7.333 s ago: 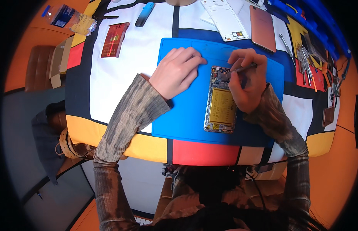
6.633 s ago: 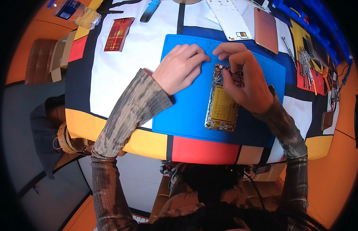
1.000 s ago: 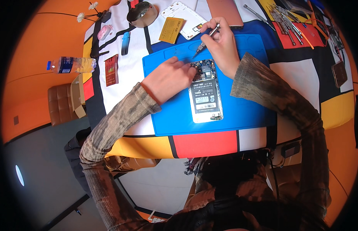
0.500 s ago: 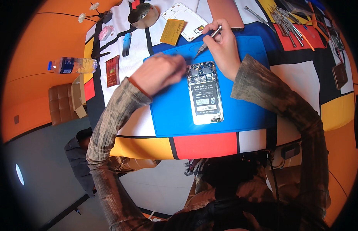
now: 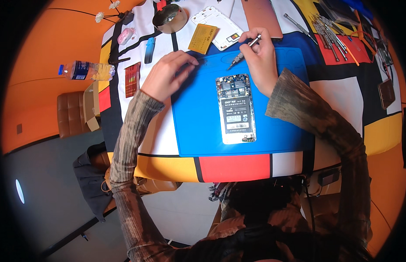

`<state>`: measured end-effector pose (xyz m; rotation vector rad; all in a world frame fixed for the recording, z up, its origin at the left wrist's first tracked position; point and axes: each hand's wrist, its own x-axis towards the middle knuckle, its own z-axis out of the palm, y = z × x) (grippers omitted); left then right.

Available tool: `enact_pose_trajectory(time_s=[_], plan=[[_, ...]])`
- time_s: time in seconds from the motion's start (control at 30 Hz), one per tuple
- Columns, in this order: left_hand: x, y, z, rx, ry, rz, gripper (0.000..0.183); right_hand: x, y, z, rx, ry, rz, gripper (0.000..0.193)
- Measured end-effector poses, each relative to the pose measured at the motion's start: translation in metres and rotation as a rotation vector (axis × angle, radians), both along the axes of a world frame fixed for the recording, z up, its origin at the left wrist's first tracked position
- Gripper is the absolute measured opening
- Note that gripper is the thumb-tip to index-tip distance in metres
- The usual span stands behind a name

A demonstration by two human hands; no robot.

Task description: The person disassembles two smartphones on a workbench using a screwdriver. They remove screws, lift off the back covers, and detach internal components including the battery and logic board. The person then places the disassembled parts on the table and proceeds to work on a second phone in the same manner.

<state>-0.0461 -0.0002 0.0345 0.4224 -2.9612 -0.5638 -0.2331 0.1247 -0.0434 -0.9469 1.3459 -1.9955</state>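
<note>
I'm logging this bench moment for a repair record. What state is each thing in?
Phone: back cover off, board and battery exposed, flat on the blue mat.
Screwdriver: held in the right hand, tip on the mat.
Left hand: empty, fingertips at the mat's edge.
White back cover: detached, inside up.
Water bottle: lying down, capped.

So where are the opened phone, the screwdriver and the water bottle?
opened phone (image 5: 236, 109), head view, on its battery.
screwdriver (image 5: 240, 56), head view, on its shaft in the right hand.
water bottle (image 5: 86, 70), head view, on its middle.
</note>
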Motion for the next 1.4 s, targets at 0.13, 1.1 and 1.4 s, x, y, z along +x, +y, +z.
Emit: enact_pose_trajectory(time_s=[0.13,1.1,1.4], plan=[[0.005,0.037,0.006,0.002,-0.058,-0.172,0.055,-0.001,0.001,-0.003,-0.035,0.004,-0.037,0.026],[0.000,0.057,-0.020,-0.085,-0.015,-0.036,0.076,0.002,0.007,0.002,-0.069,0.068,-0.011,0.014],[0.009,0.070,-0.048,0.007,0.219,0.130,0.070,0.010,0.015,0.005,-0.237,0.467,0.125,0.011]])
